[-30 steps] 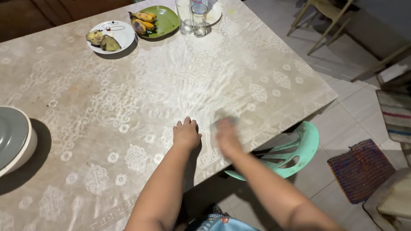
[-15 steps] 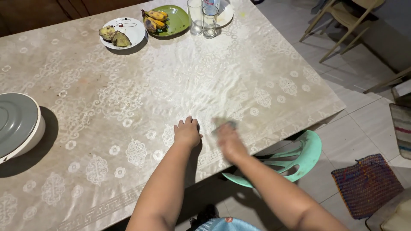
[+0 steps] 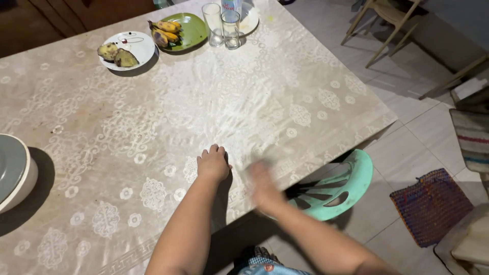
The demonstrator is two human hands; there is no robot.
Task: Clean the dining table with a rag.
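My left hand (image 3: pixel 212 164) rests knuckles-up on a table (image 3: pixel 168 117) covered by a pale, shiny cloth with white flower patterns; its fingers are curled under and it holds nothing that I can see. My right hand (image 3: pixel 264 186) is blurred by motion just to the right, low over the cloth near the table's front edge. Its fingers cannot be made out, and nothing shows in it.
At the far side stand a white plate of dark food (image 3: pixel 127 50), a green plate of bananas (image 3: pixel 181 31) and two drinking glasses (image 3: pixel 222 24). A grey-lidded round pot (image 3: pixel 12 170) sits at the left edge. A teal plastic chair (image 3: pixel 333 186) is tucked under the table; a woven mat (image 3: pixel 432 206) lies on the tiled floor.
My right hand has slid back toward the table's front edge, still blurred. My left hand stays planted. The view has shifted a little, so the plates and pot sit differently in frame.
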